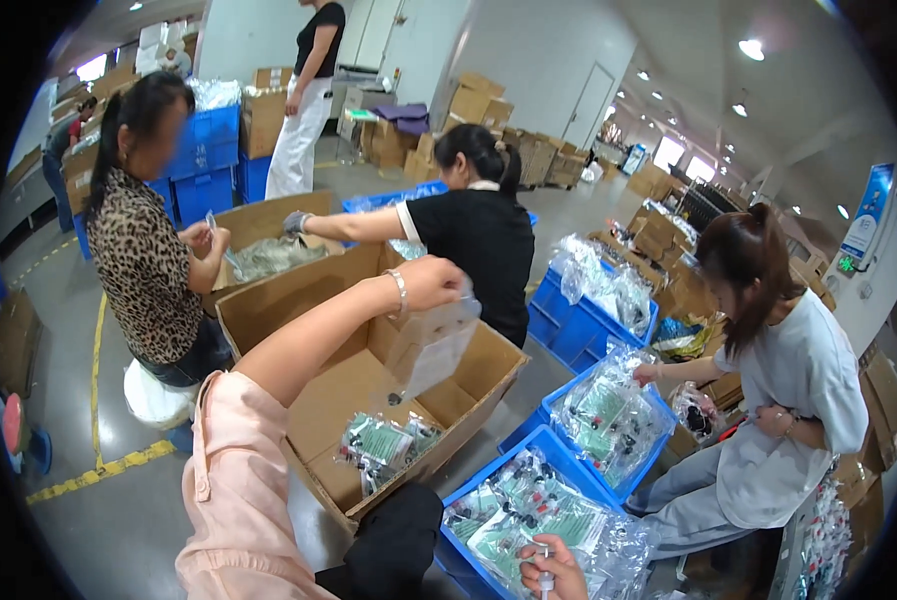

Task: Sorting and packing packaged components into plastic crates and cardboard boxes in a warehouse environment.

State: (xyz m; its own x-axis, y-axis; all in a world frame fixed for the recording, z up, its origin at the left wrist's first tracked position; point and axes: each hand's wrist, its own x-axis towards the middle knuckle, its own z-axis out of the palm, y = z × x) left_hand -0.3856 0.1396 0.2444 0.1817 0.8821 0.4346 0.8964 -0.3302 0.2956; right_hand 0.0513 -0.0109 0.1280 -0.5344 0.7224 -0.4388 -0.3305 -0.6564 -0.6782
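My left hand [433, 283] is raised over an open cardboard box [318, 425], fingers closed on the top of a clear plastic bag [430, 352]. The bag hangs down, with a whitish sheet and a small dark piece low in it. On the box floor lie several clear packets with green-printed inserts [383, 440]. Low in view, my right hand [560, 568] grips a clear tubular plastic piece [545, 572], held upright above a blue bin [458, 555]. That bin is full of similar packets [538, 520]. The tube's exact kind cannot be made out.
A second blue bin [633, 485] of packets stands beyond, where a person in a pale shirt [803, 370] reaches in. Across the box are a person in black [473, 245] and one in leopard print [148, 260]. Another blue bin [578, 325] holds clear bags.
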